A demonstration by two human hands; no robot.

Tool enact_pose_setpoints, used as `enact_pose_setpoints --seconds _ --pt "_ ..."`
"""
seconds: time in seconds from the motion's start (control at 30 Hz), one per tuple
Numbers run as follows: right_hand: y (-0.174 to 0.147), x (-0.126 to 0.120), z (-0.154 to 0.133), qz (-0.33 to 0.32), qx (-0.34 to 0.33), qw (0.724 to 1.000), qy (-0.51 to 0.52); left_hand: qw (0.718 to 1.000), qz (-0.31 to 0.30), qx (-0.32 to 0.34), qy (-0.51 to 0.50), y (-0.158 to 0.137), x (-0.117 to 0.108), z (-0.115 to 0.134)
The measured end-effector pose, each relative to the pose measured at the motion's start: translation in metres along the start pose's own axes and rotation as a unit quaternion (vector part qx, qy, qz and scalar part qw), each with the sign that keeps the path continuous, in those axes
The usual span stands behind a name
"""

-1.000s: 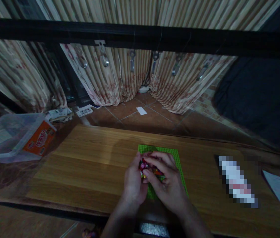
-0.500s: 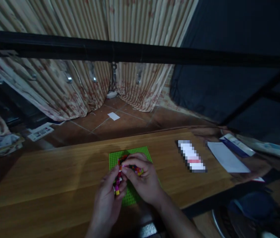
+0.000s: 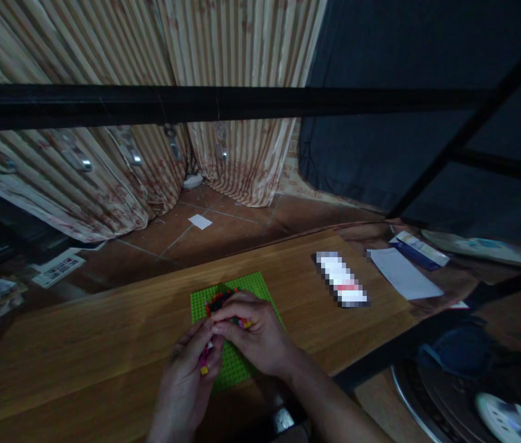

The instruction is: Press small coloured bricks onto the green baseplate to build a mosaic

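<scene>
Both my hands meet over a green studded baseplate (image 3: 254, 284) on the wooden table. Between them is a chain of small colourful building bricks (image 3: 204, 363), with pink, yellow, orange and dark pieces showing. My left hand (image 3: 192, 352) is closed round the lower left stretch, and a yellow end pokes out below the fingers. My right hand (image 3: 254, 331) pinches at the middle with thumb and forefinger, its fingertips against those of the left. More bricks show behind and under the right fingers. The exact piece in the pinch is hidden.
A phone with a blurred screen (image 3: 342, 280) lies to the right on the table (image 3: 103, 344). Beyond it are a white sheet (image 3: 405, 274) and a blue-and-white packet (image 3: 419, 251). A black bar (image 3: 242, 102) crosses in front of striped curtains. A round stool stands at the lower right.
The view has turned slightly, so the table and everything on it appear shifted left. My hands stay together on the bricks, with the right fingers now covering more of the middle.
</scene>
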State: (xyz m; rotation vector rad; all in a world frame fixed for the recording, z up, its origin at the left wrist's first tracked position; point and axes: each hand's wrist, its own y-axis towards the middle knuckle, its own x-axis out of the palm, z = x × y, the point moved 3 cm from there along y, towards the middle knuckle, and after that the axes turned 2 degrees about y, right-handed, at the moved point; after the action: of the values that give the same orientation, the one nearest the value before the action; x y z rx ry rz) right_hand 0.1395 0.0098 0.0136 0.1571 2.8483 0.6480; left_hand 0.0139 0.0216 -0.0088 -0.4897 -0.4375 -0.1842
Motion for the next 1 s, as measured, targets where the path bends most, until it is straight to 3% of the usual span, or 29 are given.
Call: enact_pose_setpoints --seconds 0.33,0.63,0.8,1.0 --pt "-0.001 -0.002 0.003 0.013 0.026 0.997 0.078 0.999 -0.028 -0.018 0.004 -0.001 0.003 0.001" --pt "0.000 -0.013 0.015 0.059 0.042 0.997 -0.010 0.995 0.053 -0.020 -0.081 0.006 -0.009 0.003" --pt "0.001 -0.016 0.022 0.121 0.069 0.990 0.001 0.993 0.069 -0.028 -0.093 0.005 -0.010 0.004" --pt "0.000 -0.018 0.027 0.143 0.082 0.986 0.018 0.991 0.078 -0.031 -0.099 0.006 -0.009 0.004"
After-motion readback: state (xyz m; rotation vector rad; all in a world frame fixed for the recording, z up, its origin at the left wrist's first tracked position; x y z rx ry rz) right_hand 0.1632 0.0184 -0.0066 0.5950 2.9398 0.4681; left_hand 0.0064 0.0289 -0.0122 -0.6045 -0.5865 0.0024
